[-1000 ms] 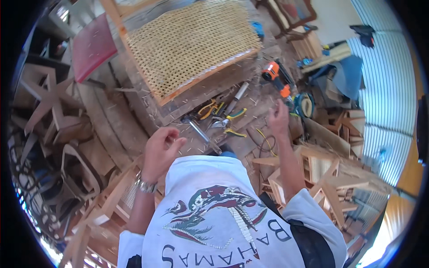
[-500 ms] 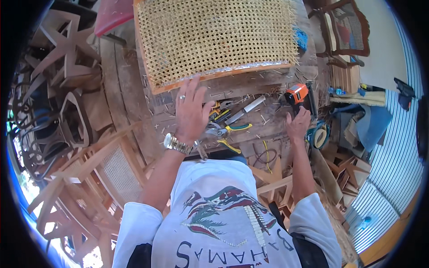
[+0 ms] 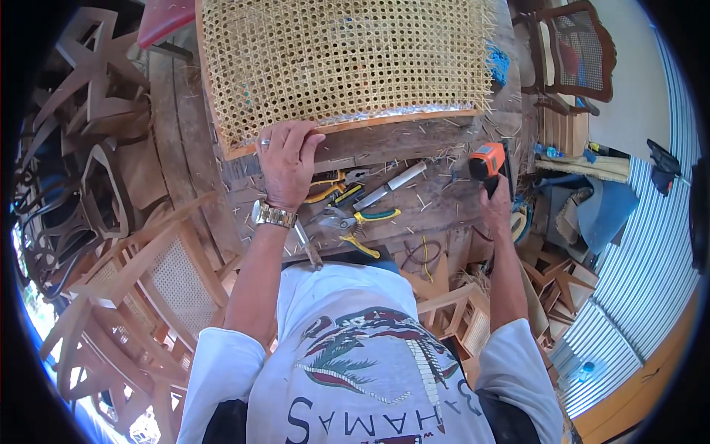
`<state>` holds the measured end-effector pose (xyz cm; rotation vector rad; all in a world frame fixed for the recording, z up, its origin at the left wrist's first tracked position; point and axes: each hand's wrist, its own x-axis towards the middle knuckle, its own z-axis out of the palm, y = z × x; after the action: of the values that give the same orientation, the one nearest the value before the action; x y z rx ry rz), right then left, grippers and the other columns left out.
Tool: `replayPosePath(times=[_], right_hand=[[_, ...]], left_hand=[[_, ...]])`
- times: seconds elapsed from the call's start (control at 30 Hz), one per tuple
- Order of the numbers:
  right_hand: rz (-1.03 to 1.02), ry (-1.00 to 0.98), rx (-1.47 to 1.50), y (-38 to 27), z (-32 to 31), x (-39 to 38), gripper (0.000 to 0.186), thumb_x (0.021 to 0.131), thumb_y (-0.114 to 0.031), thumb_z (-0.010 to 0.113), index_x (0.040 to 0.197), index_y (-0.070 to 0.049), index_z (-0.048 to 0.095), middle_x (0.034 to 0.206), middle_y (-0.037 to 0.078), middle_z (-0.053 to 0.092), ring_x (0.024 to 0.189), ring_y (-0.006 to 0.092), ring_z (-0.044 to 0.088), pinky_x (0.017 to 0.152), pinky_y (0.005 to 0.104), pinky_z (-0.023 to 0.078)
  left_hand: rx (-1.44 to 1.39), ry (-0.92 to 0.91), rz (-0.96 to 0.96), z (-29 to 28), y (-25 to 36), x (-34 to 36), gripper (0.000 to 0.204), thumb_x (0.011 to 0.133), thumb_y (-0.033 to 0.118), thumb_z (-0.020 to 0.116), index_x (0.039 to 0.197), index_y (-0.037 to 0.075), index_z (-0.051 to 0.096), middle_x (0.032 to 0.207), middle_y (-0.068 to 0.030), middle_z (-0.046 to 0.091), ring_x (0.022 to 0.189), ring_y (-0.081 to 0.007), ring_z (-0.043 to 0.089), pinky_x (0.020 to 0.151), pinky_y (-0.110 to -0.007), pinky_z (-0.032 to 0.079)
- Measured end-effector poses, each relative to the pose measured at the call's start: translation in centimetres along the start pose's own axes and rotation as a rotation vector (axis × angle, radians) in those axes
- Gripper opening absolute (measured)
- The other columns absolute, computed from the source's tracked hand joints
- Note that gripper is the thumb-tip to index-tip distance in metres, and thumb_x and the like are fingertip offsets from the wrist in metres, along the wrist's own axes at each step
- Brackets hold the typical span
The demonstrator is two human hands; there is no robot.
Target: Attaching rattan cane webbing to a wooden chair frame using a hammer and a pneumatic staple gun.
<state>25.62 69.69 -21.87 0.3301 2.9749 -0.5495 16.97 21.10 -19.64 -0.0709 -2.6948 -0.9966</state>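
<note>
A woven cane panel [image 3: 347, 59] in a thin wooden frame lies on the plank workbench, with loose cane ends sticking out along its right side. My left hand [image 3: 287, 159] is closed on the near edge of this frame, close to its left corner. At the right, my right hand [image 3: 497, 203] grips an orange and black power stapler [image 3: 486, 161] by its handle, held apart from the panel. Yellow-and-black pliers [image 3: 325, 186], green-and-yellow cutting shears [image 3: 362, 218] and a flat metal tool [image 3: 392, 185] lie between my hands. Beside my left wrist is a chisel-like tool [image 3: 307, 244].
Cane scraps litter the workbench [image 3: 370, 144]. Blue strands [image 3: 498, 66] lie beside the panel's right side. Wooden chair frames [image 3: 177, 288] crowd the left, and a dark caned chair [image 3: 580, 52] stands at the far right. A red seat [image 3: 164, 21] is at the far left.
My left hand has moved left and closed on the panel's near edge. The panel's left part has shifted left in view. My right hand has raised and turned the stapler.
</note>
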Motion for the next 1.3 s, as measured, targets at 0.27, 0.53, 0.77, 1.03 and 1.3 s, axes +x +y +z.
replayPosePath(times=[0.27, 0.53, 0.77, 1.03, 1.3], right_hand=[[0.619, -0.025, 0.518, -10.7, -9.3, -2.1, 0.030, 0.098, -0.015, 0.079, 0.120, -0.002, 0.063, 0.084, 0.005, 0.069, 0.067, 0.0144, 0.066, 0.065, 0.0334, 0.055], [0.601, -0.136, 0.864, -23.6, -10.6, -3.2, 0.020, 0.095, -0.006, 0.080, 0.108, -0.001, 0.066, 0.075, 0.003, 0.066, 0.061, 0.0118, 0.063, 0.058, 0.0284, 0.050], [0.499, -0.186, 0.714, -28.0, -7.2, -1.6, 0.018, 0.096, -0.002, 0.078, 0.110, -0.002, 0.066, 0.077, 0.001, 0.067, 0.059, 0.0078, 0.060, 0.056, 0.0270, 0.053], [0.358, -0.222, 0.574, -29.9, -6.2, 0.2, 0.013, 0.093, -0.002, 0.078, 0.098, -0.003, 0.066, 0.073, 0.000, 0.067, 0.055, 0.0072, 0.062, 0.050, 0.0264, 0.052], [0.404, -0.295, 0.527, -31.1, -5.8, 0.1, 0.019, 0.094, -0.004, 0.077, 0.113, 0.000, 0.075, 0.090, -0.001, 0.074, 0.078, 0.0046, 0.066, 0.066, 0.0277, 0.053]], left_hand=[[-0.026, 0.011, 0.029, 0.3, -0.9, -0.2, 0.022, 0.089, 0.022, 0.085, 0.108, 0.017, 0.076, 0.103, 0.0002, 0.071, 0.101, -0.0254, 0.064, 0.095, -0.044, 0.045], [-0.063, 0.013, 0.024, 0.4, -1.3, -0.3, 0.023, 0.088, 0.022, 0.086, 0.108, 0.017, 0.077, 0.104, 0.0021, 0.071, 0.101, -0.0237, 0.064, 0.094, -0.042, 0.045], [-0.090, 0.002, 0.004, 0.3, -1.3, -0.3, 0.024, 0.087, 0.022, 0.087, 0.109, 0.018, 0.077, 0.105, 0.0033, 0.071, 0.101, -0.0226, 0.064, 0.093, -0.042, 0.045], [-0.116, -0.003, -0.009, 0.2, -1.3, -0.2, 0.026, 0.088, 0.022, 0.087, 0.111, 0.020, 0.076, 0.107, 0.0042, 0.070, 0.101, -0.0220, 0.064, 0.092, -0.042, 0.045], [-0.131, -0.036, -0.040, -0.3, -0.9, 0.0, 0.022, 0.087, 0.020, 0.087, 0.107, 0.017, 0.077, 0.105, 0.0021, 0.073, 0.100, -0.0230, 0.065, 0.094, -0.043, 0.044]])
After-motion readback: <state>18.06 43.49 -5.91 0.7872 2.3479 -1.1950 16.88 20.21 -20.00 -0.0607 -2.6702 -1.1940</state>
